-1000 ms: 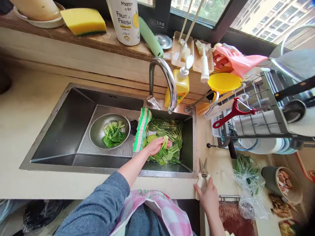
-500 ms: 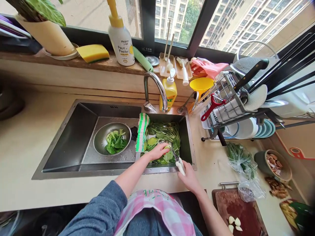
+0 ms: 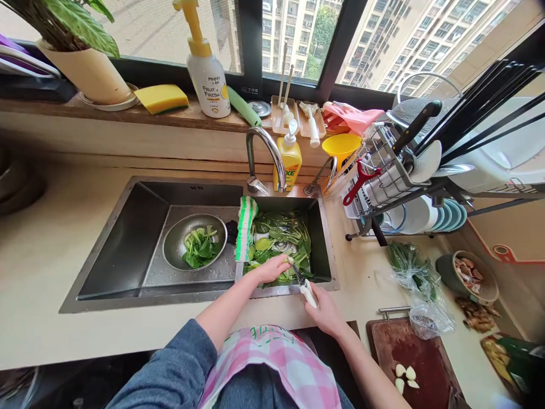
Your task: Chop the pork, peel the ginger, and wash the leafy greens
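My right hand [image 3: 326,311] is closed round the white handle of a pair of scissors [image 3: 301,281], whose metal blades point up and left over the sink's right basin. At the blade tips, my left hand [image 3: 272,268] pinches a pale green stem end [image 3: 290,260]; the rest of that piece is hard to make out. Below both hands, leafy greens [image 3: 293,233] lie in water in the right basin. In the left basin, a metal bowl [image 3: 170,244] holds cut greens [image 3: 201,247].
A green-and-white cloth [image 3: 244,230] hangs over the divider. The faucet [image 3: 266,139] arches behind it, beside a yellow bottle [image 3: 289,162]. At right are a dish rack [image 3: 383,187], bagged greens [image 3: 415,272] and a cutting board [image 3: 404,346] with garlic cloves [image 3: 400,370].
My view has shifted slightly. Both hands sit slightly lower over the right basin, still with the scissors at the stem end.
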`<action>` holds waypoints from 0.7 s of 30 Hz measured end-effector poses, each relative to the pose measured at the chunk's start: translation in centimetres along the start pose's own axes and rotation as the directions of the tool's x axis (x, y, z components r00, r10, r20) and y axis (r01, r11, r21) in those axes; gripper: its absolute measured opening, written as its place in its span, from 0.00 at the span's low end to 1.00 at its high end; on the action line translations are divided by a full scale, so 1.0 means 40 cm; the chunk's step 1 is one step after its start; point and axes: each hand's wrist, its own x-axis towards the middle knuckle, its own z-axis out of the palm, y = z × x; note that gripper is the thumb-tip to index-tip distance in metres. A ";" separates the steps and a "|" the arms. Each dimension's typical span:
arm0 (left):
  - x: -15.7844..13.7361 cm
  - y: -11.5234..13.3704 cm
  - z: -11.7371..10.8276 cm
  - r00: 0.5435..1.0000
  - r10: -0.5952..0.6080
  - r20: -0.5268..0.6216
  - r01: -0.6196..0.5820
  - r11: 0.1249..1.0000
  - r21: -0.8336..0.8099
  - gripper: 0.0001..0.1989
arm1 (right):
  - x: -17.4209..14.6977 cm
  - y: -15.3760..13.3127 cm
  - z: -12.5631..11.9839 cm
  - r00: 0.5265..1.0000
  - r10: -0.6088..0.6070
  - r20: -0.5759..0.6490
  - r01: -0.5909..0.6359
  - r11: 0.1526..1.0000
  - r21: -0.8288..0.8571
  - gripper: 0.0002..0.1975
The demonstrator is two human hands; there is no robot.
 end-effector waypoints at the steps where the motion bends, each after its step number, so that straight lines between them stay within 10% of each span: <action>1: 0.002 -0.001 0.004 1.000 -0.005 0.005 0.005 1.000 0.012 0.08 | -0.004 0.004 0.002 1.000 -0.003 -0.001 0.003 1.000 0.001 0.17; 14: 0.051 -0.033 0.041 0.995 -0.058 0.086 0.078 0.966 -0.248 0.13 | -0.039 0.076 0.017 0.984 0.104 -0.144 -0.105 0.994 0.003 0.16; 21: 0.071 -0.066 0.007 0.985 -0.157 0.066 0.142 0.544 -0.827 0.20 | -0.065 0.244 -0.113 0.850 0.277 -0.448 -0.472 0.780 -0.411 0.32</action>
